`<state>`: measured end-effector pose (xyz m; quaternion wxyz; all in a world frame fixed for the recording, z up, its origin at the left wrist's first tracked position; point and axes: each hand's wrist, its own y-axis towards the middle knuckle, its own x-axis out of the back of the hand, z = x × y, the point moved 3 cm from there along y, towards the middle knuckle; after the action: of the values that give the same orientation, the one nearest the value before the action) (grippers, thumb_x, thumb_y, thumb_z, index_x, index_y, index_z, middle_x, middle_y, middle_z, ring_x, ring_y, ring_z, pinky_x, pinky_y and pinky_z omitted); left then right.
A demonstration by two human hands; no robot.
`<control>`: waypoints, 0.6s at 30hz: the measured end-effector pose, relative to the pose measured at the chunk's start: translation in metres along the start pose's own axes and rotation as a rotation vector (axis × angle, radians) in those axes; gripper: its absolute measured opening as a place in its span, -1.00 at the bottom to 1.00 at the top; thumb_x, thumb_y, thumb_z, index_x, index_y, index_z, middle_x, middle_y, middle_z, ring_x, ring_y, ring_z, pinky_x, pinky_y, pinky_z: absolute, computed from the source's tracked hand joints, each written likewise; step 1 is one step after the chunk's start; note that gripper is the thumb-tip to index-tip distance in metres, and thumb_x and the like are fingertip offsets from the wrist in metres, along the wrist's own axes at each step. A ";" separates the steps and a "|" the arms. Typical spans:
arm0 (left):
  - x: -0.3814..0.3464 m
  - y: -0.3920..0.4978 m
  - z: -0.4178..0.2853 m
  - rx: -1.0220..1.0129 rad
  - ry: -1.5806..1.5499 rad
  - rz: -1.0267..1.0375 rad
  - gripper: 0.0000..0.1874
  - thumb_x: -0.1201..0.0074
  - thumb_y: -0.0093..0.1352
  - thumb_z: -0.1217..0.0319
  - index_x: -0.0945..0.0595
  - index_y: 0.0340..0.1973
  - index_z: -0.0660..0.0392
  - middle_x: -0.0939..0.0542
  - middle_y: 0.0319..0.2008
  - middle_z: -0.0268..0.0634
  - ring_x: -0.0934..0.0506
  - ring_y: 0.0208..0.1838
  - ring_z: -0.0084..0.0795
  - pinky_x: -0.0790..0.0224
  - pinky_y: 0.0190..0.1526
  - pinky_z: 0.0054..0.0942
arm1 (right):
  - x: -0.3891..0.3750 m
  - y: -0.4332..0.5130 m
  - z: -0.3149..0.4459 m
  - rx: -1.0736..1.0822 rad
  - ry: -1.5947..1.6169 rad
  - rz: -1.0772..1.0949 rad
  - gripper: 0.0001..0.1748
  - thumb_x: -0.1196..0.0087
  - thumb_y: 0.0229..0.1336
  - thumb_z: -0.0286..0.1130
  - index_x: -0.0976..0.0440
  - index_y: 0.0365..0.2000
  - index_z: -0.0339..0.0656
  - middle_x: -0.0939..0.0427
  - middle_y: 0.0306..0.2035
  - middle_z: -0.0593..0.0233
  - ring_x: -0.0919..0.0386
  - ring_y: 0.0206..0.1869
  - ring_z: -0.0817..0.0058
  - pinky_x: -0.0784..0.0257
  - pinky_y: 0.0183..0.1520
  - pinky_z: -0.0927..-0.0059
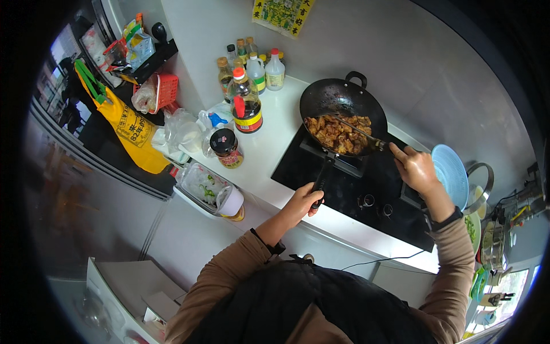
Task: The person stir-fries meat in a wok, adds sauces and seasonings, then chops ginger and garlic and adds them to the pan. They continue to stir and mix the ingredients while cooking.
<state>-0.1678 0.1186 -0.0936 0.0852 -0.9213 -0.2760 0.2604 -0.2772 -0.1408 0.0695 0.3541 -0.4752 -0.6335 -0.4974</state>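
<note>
My left hand (302, 201) grips the black handle (324, 174) of a dark wok (316, 101). The wok sits on the left burner of a black glass cooktop (343, 182), its small loop handle towards the wall. Browned, glossy chunks of food, perhaps meat, (337, 133) fill its near side. In my right hand (414, 165) is the handle of a metal cooking utensil (356, 128). The shaft reaches across the wok into the food, and its working end is mostly hidden there.
Left of the wok stand a large sauce bottle (247, 103), a black-lidded jar (226, 148) and several smaller bottles (258, 71). A lined waste bin (206, 187) hangs at the counter's front. Right of the cooktop are a blue colander (450, 172) and a bowl of chopped greens (472, 230).
</note>
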 end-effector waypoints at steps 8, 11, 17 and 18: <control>0.007 0.011 0.004 0.052 -0.084 0.138 -0.85 0.03 0.49 0.32 -0.38 -0.21 0.10 -0.36 -0.53 -0.38 -0.30 -0.60 -0.59 -0.09 -0.58 -0.54 | 0.113 -0.014 0.022 -0.139 -0.168 0.090 -0.54 -0.25 -0.03 -0.52 -0.62 -0.02 -0.13 -0.52 -0.54 0.18 -0.54 -0.56 0.25 -0.48 -0.44 0.27; 0.006 0.017 0.007 0.082 -0.129 0.190 -0.80 0.09 0.56 0.24 -0.34 -0.06 0.06 -0.36 -0.55 -0.37 -0.27 -0.62 -0.58 -0.08 -0.58 -0.54 | 0.143 -0.015 0.039 -0.189 -0.166 0.186 -0.55 -0.28 -0.06 -0.49 -0.63 -0.05 -0.08 -0.53 -0.54 0.18 -0.56 -0.54 0.23 -0.49 -0.41 0.26; 0.005 0.023 0.009 0.013 -0.056 0.266 -0.74 0.07 0.54 0.14 -0.28 -0.20 0.00 -0.36 -0.59 -0.41 -0.26 -0.64 -0.63 -0.05 -0.64 -0.59 | 0.074 -0.007 0.060 -0.215 -0.270 0.368 -0.55 -0.19 0.03 -0.43 -0.58 0.01 -0.04 -0.56 -0.45 0.14 -0.58 -0.49 0.15 -0.53 -0.40 0.17; 0.006 0.022 0.009 0.018 -0.059 0.256 -0.75 0.08 0.54 0.15 -0.28 -0.19 0.01 -0.36 -0.60 -0.41 -0.25 -0.65 -0.63 -0.04 -0.64 -0.59 | 0.058 -0.006 0.059 -0.261 -0.243 0.350 -0.55 -0.18 0.05 -0.42 -0.58 0.03 -0.03 -0.56 -0.45 0.14 -0.58 -0.49 0.15 -0.53 -0.41 0.17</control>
<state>-0.1577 0.1037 -0.1109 0.0512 -0.9402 -0.1561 0.2984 -0.2988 -0.0700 0.1059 0.2917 -0.6758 -0.5098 -0.4454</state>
